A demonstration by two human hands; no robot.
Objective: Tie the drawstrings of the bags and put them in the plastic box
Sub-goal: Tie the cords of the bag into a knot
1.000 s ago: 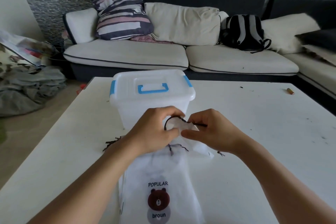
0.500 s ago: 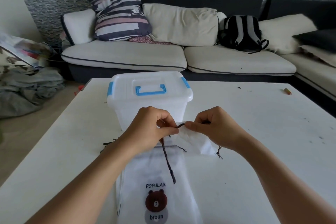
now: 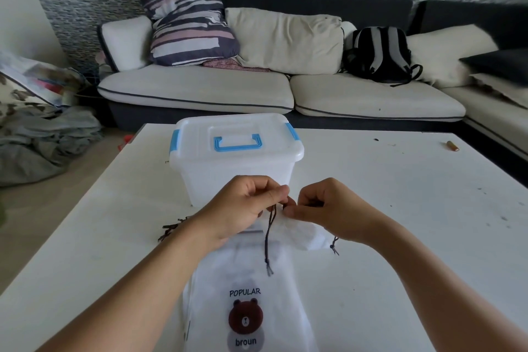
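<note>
Both hands are up at the mouth of the white bag (image 3: 257,303), which lies flat on the white tabletop (image 3: 400,223) with its brown bear print and the words "POPULAR" and "broun" facing up. The left hand (image 3: 243,208) has its fingers curled, thumb and forefinger pinching the dark drawstring (image 3: 268,237) right at the top of the bag. The right hand (image 3: 328,208) meets it there, fingertips nearly touching the left's, its grip curled and pinching at the same knot point, though exactly what sits between those fingers is hard to make out. From that pinch one strand of the cord hangs straight down over the bag and ends in a small knot and a frayed tip, just above the print. The gathered neck of the bag bunches out to the right under the right wrist, and a second cord end (image 3: 334,247) pokes out beside it. More dark cord ends (image 3: 171,230) lie on the tabletop by the left wrist.

Just behind the hands stands the plastic box (image 3: 237,160), translucent white, its lid on, with a blue handle and blue side clips. Far right on the tabletop lies a small brown cylinder (image 3: 453,146). Beyond is a sofa (image 3: 200,94) with cushions and a black backpack (image 3: 377,54).
</note>
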